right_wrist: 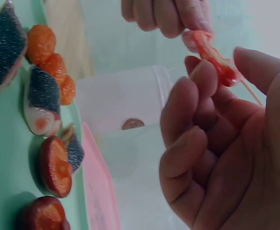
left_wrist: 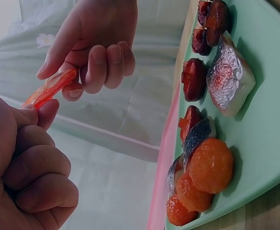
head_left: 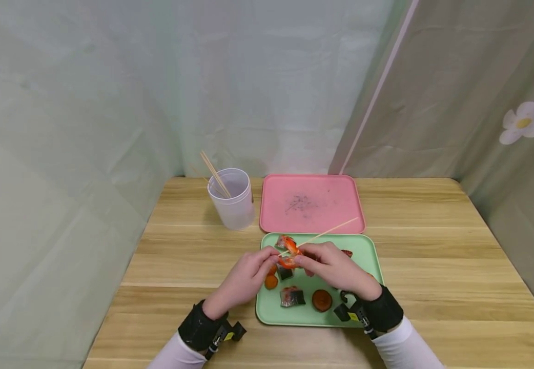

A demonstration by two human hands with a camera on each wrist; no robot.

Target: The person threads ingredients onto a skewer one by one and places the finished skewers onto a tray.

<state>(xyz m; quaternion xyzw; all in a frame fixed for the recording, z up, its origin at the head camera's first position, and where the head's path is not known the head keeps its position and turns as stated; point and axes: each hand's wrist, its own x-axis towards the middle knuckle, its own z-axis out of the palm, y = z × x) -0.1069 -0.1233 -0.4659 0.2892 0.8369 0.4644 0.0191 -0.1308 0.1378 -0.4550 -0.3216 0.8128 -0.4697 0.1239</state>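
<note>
Above the green tray [head_left: 365,251], both hands meet at a curved orange-red shrimp [head_left: 288,263]. A thin wooden skewer [head_left: 336,227] passes by the shrimp and slants up to the right, its long end free beyond the right hand. My left hand [head_left: 244,278] pinches the shrimp's left end, its other fingers curled in the left wrist view. Thumb and fingers of my right hand [head_left: 338,266] hold the other end. Below lie a silver-skinned fish piece [head_left: 292,296], a brown mushroom cap [head_left: 322,300] and round orange balls [head_left: 271,282].
A pink tray [head_left: 341,197] with dark specks touches the green tray's far side. Left of it stands a whitish bucket [head_left: 234,210] with several wooden skewers [head_left: 213,171] leaning in it. More mushroom caps [left_wrist: 194,80] sit on the green tray. Curtains surround the wooden table [head_left: 433,266].
</note>
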